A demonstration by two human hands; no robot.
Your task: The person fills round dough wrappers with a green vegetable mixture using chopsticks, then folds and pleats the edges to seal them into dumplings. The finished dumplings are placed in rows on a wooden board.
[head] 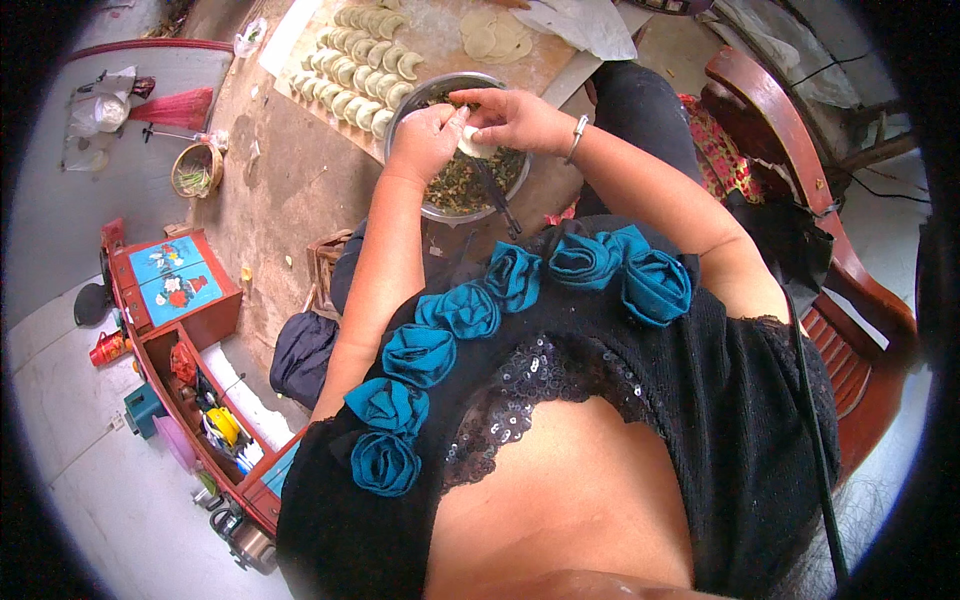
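My left hand [427, 142] and my right hand [521, 121] meet over a metal bowl. Between their fingertips they pinch a pale dough dumpling [474, 144]; how far its edge is sealed is hidden by my fingers. Below lies the metal bowl [454, 219], holding a chopped green and brown filling [457, 192]. Dark chopsticks [495, 191] lean out over the near rim. Beyond the bowl, a floured wooden board [439, 56] carries rows of folded dumplings [352, 71] on the left and a pile of round dough wrappers [495, 36] on the right.
A white plastic sheet [585, 26] covers the board's far right corner. A wooden chair [847, 255] stands to the right. On the left are a red cabinet [187, 300] with an open compartment of odds and ends, and a small basket [196, 171] on the floor.
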